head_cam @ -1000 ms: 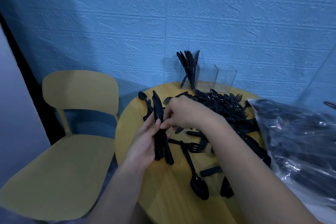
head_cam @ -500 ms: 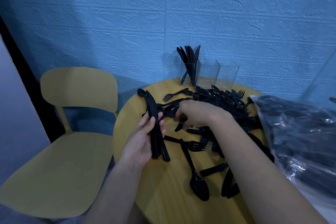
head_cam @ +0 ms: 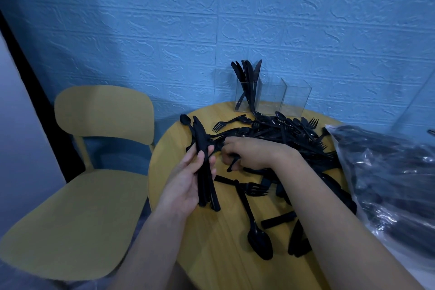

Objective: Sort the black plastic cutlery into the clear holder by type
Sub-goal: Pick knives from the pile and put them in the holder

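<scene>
Round wooden table (head_cam: 193,238) against blue brick-textured wall (head_cam: 141,30), yellow chair (head_cam: 89,195) beside.

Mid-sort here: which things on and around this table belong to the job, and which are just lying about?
Job: knives bundle in left hand; right hand in loose cutlery pile; clear holder.
Lying about: plastic bag; yellow chair; table.

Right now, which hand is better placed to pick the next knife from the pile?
Right. The right hand is already down in the loose cutlery pile, fingers curled on a piece. The left hand is occupied gripping a bundle of knives.
</scene>
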Tool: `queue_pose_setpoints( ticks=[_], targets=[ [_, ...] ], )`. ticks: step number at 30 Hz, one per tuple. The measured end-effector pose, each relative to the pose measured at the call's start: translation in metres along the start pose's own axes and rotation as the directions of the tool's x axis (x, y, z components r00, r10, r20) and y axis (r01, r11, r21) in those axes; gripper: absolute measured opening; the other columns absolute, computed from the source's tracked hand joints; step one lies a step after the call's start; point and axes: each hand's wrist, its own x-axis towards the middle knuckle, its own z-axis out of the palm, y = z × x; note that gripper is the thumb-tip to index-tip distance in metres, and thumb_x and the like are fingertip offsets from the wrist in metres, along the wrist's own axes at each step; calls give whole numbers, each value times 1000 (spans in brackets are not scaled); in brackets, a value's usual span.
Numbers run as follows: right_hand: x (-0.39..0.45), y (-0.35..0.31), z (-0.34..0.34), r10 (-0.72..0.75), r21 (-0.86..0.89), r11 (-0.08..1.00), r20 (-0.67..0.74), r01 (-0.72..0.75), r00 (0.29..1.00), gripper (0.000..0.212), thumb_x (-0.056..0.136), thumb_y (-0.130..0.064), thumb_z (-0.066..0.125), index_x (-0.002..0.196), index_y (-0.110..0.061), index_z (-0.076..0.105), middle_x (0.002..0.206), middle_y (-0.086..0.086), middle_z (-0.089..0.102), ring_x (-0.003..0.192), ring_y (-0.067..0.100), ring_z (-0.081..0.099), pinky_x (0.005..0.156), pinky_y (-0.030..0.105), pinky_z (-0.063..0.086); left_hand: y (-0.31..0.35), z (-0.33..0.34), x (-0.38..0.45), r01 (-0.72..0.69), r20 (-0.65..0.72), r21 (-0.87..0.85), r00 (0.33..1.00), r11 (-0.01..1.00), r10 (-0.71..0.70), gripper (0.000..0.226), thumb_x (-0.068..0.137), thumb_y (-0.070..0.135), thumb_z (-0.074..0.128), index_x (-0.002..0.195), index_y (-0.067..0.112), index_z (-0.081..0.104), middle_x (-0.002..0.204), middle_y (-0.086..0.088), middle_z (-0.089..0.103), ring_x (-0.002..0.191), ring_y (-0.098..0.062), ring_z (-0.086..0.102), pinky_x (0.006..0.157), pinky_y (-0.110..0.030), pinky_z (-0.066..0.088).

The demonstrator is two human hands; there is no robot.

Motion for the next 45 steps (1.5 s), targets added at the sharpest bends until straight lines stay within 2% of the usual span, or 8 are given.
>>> queue_pose_setpoints(
  ticks=[6,12,17,21,24,29,37,45],
  targets=[
    [0,2,2,-10,67,998,12,9,1000,12,88,-10,63,91,-18,54,93,-8,49,89,14,49,70,25,41,0,1,-1,-9,6,8,1000,1000,9,35,94,8,49,127,18,58,102,1,72,71,-6,67,57,-20,53],
    [4,7,5,-57,112,992,-11,57,998,12,88,-13,64,91,-22,57,95,-9,47,95,13,50,85,31,47,0,1,-2,-16,7,2,1000,1000,16,36,94,7,49,128,17,57,104,0,72,71,-6,67,58,-21,54],
    [-3,8,-9,-90,238,960,-229,146,969,4,88,-16,65,88,-19,62,94,-11,54,92,7,52,85,23,42,1,1,-2,-37,-4,-3,999,999,37,33,95,9,48,125,19,58,104,0,72,73,-5,66,60,-20,53],
    [-17,4,-28,45,478,838,-543,264,839,11,90,-18,62,84,-25,58,78,-14,61,69,1,56,71,16,45,1,2,-2,-79,3,2,997,997,79,30,96,8,46,122,16,58,99,-3,73,71,-5,65,65,-19,53],
    [-25,-3,-40,149,533,763,-695,365,703,17,93,-16,59,82,-27,53,75,-6,67,59,9,57,64,25,49,0,3,-3,-108,0,11,994,994,108,27,96,5,45,116,16,60,97,-6,72,70,-7,63,73,-22,51],
    [-33,-15,-53,264,541,767,-756,345,599,20,91,-9,51,79,-22,42,67,1,70,44,16,56,49,28,43,0,4,-5,-108,16,18,994,994,107,27,95,6,47,116,18,60,99,-8,72,72,-8,62,74,-23,53],
    [-18,-30,-43,259,775,557,-504,299,824,18,91,-16,61,86,-15,44,56,3,60,38,19,57,39,23,45,-1,7,-7,-116,61,75,992,990,111,33,95,7,47,125,18,57,98,-5,73,89,-16,70,83,-30,55],
    [0,-41,-22,363,785,609,-401,112,841,23,82,-21,73,83,-11,52,56,2,60,44,19,63,43,27,51,-3,8,-7,-68,134,100,989,993,54,31,95,8,49,120,23,58,104,-3,73,90,-18,71,74,-28,59]
  ],
)
